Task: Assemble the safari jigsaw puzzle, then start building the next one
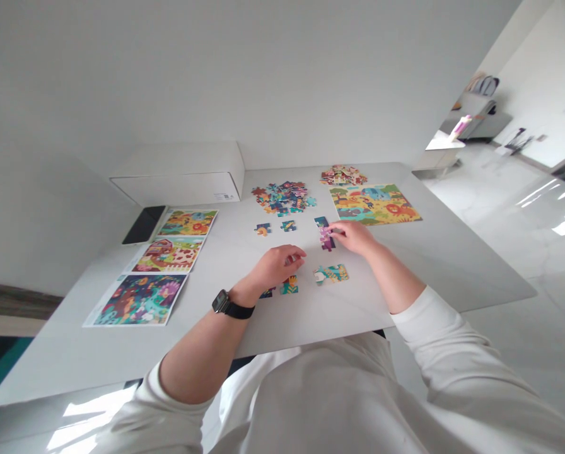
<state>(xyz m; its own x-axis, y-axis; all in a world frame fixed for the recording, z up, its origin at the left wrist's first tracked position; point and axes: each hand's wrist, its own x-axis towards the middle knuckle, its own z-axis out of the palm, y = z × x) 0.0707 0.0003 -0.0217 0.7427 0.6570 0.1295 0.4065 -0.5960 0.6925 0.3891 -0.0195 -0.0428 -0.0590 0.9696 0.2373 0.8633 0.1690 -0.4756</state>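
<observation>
My right hand (355, 238) pinches the right edge of a purple puzzle piece (326, 232), which lies in a short upright strip with a dark blue piece (321, 222) above it. Loosely curled, my left hand (279, 265) hovers over the table with a gap between thumb and fingers and nothing visible in them. Partly hidden below it are a teal piece with an orange flower (290, 285) and a dark piece (267, 293). Joined teal and yellow pieces (332, 274) lie between the hands, nearer my body. Two loose pieces, one with an orange shape (263, 229) and one dark teal (288, 226), lie farther back.
A heap of puzzle pieces (285, 197) and a smaller heap (343, 174) lie at the back of the white table (471, 271). An animal picture (376, 204) lies right. On the left are a picture sheet (140, 299), a dark phone-like device (144, 225) and a white box (178, 183).
</observation>
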